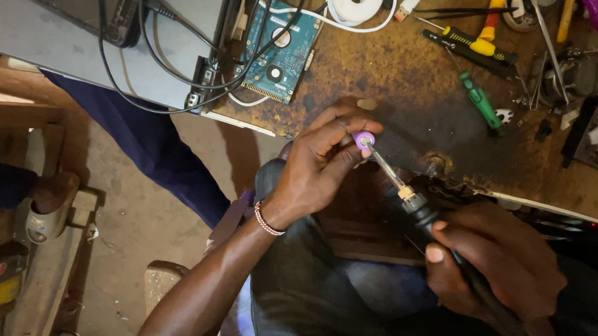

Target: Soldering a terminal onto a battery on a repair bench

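Nearest the lens, at the lower right: right hand [501,261], grip clamped around the dark handle of a soldering iron [436,222], cable trailing down out of view. Iron's metal shaft angled up and to the left, tip meeting a small purple cylinder [363,139], possibly a small battery cell, though too small to tell for sure. Left hand [322,165], beaded bracelet at the wrist, grip pinched on that purple cylinder between thumb and fingertips, held in the air just below the edge of the scorched brown surface [408,66], not resting on it. Dark trousers beneath both hands.

Further up on the surface: bare blue circuit board [281,51] with black cables across it, white tape roll [353,3], green-handled screwdriver [480,98], yellow-and-black screwdriver [479,43], 1 cluster of small metal parts at the far right.

Risks, as a judgement: fingertips of the left hand sitting right beside the iron's tip, so a small slip likely means a burn. Cylinder unsupported in mid-air, so any wobble could push the tip off it. Lap directly underneath, exposed to a dropped part or a falling molten bead.
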